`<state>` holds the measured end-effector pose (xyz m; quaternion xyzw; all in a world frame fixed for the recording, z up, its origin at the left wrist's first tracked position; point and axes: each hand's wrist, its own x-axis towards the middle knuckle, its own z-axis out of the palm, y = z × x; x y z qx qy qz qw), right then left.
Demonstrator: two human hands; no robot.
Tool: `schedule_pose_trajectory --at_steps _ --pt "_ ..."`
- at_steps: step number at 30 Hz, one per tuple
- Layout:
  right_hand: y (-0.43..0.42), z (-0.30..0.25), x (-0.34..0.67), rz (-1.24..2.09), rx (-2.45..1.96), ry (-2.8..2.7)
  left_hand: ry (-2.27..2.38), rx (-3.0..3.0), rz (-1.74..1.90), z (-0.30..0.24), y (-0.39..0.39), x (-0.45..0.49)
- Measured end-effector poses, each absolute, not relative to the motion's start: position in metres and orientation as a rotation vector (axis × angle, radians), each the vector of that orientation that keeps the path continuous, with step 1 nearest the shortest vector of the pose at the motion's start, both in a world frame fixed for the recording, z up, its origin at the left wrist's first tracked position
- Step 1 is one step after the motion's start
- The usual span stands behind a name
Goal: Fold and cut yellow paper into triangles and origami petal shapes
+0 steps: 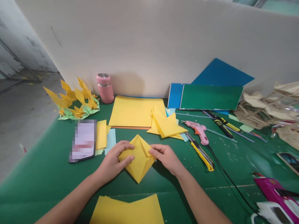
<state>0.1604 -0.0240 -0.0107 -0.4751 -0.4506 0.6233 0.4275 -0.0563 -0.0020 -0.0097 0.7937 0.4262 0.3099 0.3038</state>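
A folded yellow paper piece (139, 161), diamond shaped, lies on the green table (46, 174) in front of me. My left hand (114, 160) grips its left edge, thumb and fingers pinched on the paper. My right hand (164, 155) pinches the right flap of the same piece. A loose yellow sheet (128, 210) lies at the near edge between my forearms.
A stack of yellow sheets (136, 111) and folded yellow pieces (165, 126) lie behind. Finished yellow paper flowers (74, 101), a pink flask (105, 88), a phone (83, 140), a pink glue gun (198, 130), a yellow utility knife (202, 154), blue and green boards (210, 96) and wooden parts (268, 107) surround.
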Motion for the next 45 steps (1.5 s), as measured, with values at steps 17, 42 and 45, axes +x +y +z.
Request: schedule_pose_trajectory --at_steps 17,42,45 --pt "-0.025 -0.017 0.162 1.545 -1.25 -1.038 1.281 1.619 1.045 -0.014 0.001 -0.051" --pt "-0.032 -0.023 0.17 0.659 -0.998 -1.723 0.854 2.643 0.98 0.001 0.001 -0.064" --pt "-0.032 -0.028 0.175 0.552 -0.982 -1.968 0.795 2.669 0.691 0.0 0.0 -0.064"
